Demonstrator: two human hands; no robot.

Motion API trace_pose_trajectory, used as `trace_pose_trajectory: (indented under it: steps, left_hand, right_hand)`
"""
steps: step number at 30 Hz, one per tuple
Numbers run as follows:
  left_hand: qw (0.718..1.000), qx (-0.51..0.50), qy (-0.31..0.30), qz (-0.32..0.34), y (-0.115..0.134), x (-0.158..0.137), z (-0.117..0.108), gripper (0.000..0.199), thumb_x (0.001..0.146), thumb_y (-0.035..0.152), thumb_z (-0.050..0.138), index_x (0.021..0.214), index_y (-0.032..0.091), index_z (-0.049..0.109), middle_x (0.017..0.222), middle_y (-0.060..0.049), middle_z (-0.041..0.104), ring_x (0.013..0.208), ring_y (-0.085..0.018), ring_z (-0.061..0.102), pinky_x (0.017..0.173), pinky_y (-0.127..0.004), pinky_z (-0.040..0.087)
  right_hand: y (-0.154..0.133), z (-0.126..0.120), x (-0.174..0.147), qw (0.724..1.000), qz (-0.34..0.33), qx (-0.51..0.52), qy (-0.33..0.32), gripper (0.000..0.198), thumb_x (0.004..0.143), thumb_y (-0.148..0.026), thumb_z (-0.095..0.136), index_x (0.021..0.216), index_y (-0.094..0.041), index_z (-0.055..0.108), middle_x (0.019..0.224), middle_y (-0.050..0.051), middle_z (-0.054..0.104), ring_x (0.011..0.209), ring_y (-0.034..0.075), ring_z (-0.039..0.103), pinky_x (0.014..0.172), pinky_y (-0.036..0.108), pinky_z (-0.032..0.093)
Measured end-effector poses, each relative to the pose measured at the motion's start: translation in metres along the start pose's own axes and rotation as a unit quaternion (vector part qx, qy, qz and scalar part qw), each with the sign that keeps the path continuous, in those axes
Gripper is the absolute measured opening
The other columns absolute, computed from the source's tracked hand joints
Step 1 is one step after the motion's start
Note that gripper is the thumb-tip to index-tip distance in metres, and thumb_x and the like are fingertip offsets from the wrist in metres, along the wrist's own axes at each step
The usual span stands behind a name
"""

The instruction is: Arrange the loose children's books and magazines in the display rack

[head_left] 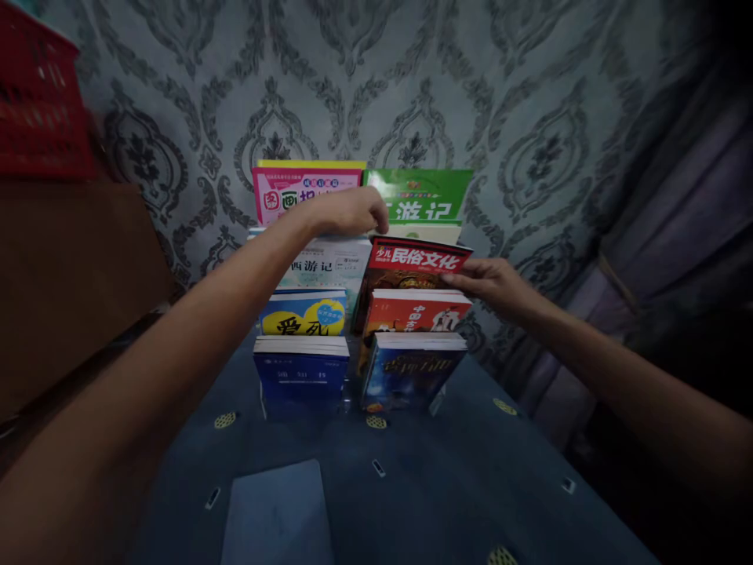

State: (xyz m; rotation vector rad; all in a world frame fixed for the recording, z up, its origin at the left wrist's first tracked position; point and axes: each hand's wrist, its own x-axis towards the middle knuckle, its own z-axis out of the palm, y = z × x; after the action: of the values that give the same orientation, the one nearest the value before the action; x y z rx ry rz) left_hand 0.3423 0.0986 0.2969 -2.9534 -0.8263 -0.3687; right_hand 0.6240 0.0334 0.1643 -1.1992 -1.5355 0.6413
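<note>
A book with a red band and dark brown cover [405, 276] stands slightly tilted in the right column of a stepped, see-through book rack [436, 402]. My right hand [491, 284] grips its right edge, thumb on the front cover and the other fingers behind. At its top left corner is my left hand [353, 210], fingers bent downward and closed; what the fingertips hold is hidden. Under my left wrist stands a pale book [329, 263]. Behind the hands rise a pink book [276, 188] and a green book [419, 192].
Lower in the rack are an orange-red book [391, 314], dark blue books [412, 380], a yellow-and-blue book [303, 318] and blue booklets [301, 380]. A light flat booklet [279, 514] lies on the blue tablecloth [423, 486]. At left, a red basket [44, 102] tops a brown box [76, 282].
</note>
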Motion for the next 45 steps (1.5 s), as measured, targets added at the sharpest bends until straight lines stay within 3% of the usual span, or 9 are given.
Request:
trace_pose_trajectory:
  steps: [6, 13, 17, 20, 24, 27, 31, 37, 45]
  left_hand:
    - [0.999, 0.001, 0.050, -0.010, 0.008, -0.011, 0.004, 0.043, 0.087, 0.012, 0.045, 0.122, 0.014, 0.070, 0.124, -0.009, 0.071, 0.111, -0.019, 0.063, 0.099, -0.030, 0.046]
    - [0.995, -0.049, 0.080, -0.046, 0.020, -0.018, 0.002, 0.037, 0.087, 0.010, 0.047, 0.113, 0.011, 0.072, 0.118, -0.011, 0.074, 0.105, -0.019, 0.067, 0.095, -0.030, 0.049]
    - [0.994, -0.086, 0.060, -0.010, 0.024, -0.020, -0.003, 0.036, 0.086, 0.008, 0.046, 0.108, 0.015, 0.075, 0.111, -0.007, 0.077, 0.100, -0.016, 0.068, 0.092, -0.027, 0.050]
    - [0.990, 0.009, 0.130, -0.048, 0.027, -0.022, -0.010, 0.036, 0.090, 0.008, 0.043, 0.108, 0.015, 0.074, 0.111, -0.009, 0.076, 0.103, -0.019, 0.067, 0.094, -0.030, 0.050]
    - [0.933, 0.236, 0.260, -0.085, 0.023, -0.012, -0.026, 0.034, 0.096, 0.015, 0.044, 0.120, 0.011, 0.067, 0.130, -0.019, 0.065, 0.128, -0.030, 0.053, 0.105, -0.043, 0.043]
    - [0.936, 0.278, 0.191, -0.104, 0.015, 0.004, -0.039, 0.034, 0.095, 0.030, 0.055, 0.123, 0.013, 0.064, 0.135, -0.019, 0.062, 0.131, -0.032, 0.050, 0.107, -0.046, 0.042]
    - [0.966, 0.210, 0.062, -0.137, 0.008, 0.019, -0.047, 0.035, 0.094, 0.034, 0.058, 0.124, 0.017, 0.065, 0.127, -0.014, 0.069, 0.116, -0.025, 0.062, 0.097, -0.034, 0.047]
    - [0.974, 0.168, 0.097, -0.118, -0.002, 0.021, -0.044, 0.036, 0.090, 0.031, 0.061, 0.124, 0.018, 0.067, 0.123, -0.011, 0.071, 0.111, -0.025, 0.064, 0.089, -0.032, 0.048]
    - [0.969, 0.169, 0.144, -0.103, 0.014, -0.008, -0.036, 0.048, 0.093, 0.031, 0.053, 0.139, 0.018, 0.054, 0.141, -0.012, 0.060, 0.127, -0.025, 0.054, 0.109, -0.036, 0.041]
  right_hand:
    - [-0.004, 0.003, -0.002, 0.999, -0.024, -0.024, -0.029, 0.054, 0.058, -0.069, 0.084, 0.079, -0.021, 0.072, 0.076, 0.003, 0.074, 0.071, 0.020, 0.068, 0.068, 0.032, 0.056]
    - [-0.003, -0.005, 0.002, 0.980, -0.110, -0.054, 0.155, 0.065, 0.055, -0.061, 0.089, 0.100, -0.023, 0.063, 0.087, 0.004, 0.071, 0.082, 0.023, 0.068, 0.076, 0.037, 0.058]
    - [-0.025, 0.002, -0.001, 0.992, -0.118, 0.023, 0.044, 0.064, 0.063, -0.055, 0.088, 0.113, -0.022, 0.065, 0.108, 0.007, 0.075, 0.108, 0.026, 0.069, 0.101, 0.045, 0.052]
    - [-0.037, 0.009, -0.010, 0.993, -0.100, 0.067, -0.006, 0.054, 0.065, -0.052, 0.087, 0.106, -0.022, 0.070, 0.105, 0.005, 0.078, 0.106, 0.025, 0.070, 0.104, 0.045, 0.051]
    - [-0.033, 0.007, -0.012, 0.993, -0.074, 0.093, 0.016, 0.053, 0.067, -0.065, 0.082, 0.097, -0.021, 0.073, 0.095, 0.004, 0.079, 0.095, 0.023, 0.073, 0.095, 0.041, 0.057]
    - [-0.026, -0.004, 0.005, 0.989, -0.038, 0.134, 0.056, 0.060, 0.075, -0.079, 0.066, 0.084, -0.020, 0.072, 0.084, 0.007, 0.077, 0.085, 0.022, 0.074, 0.078, 0.035, 0.061]
    - [-0.032, -0.017, 0.045, 0.973, -0.011, 0.160, 0.163, 0.038, 0.073, -0.053, 0.082, 0.088, -0.020, 0.068, 0.082, 0.002, 0.075, 0.075, 0.014, 0.071, 0.065, 0.022, 0.057]
    - [-0.050, -0.008, 0.069, 0.980, 0.027, 0.198, 0.024, 0.037, 0.064, -0.026, 0.091, 0.094, -0.018, 0.071, 0.090, 0.005, 0.079, 0.081, 0.018, 0.076, 0.075, 0.029, 0.061]
    - [-0.041, -0.006, 0.061, 0.989, -0.025, 0.109, 0.094, 0.020, 0.082, -0.032, 0.079, 0.079, -0.015, 0.068, 0.072, 0.002, 0.076, 0.065, 0.012, 0.070, 0.071, 0.030, 0.055]
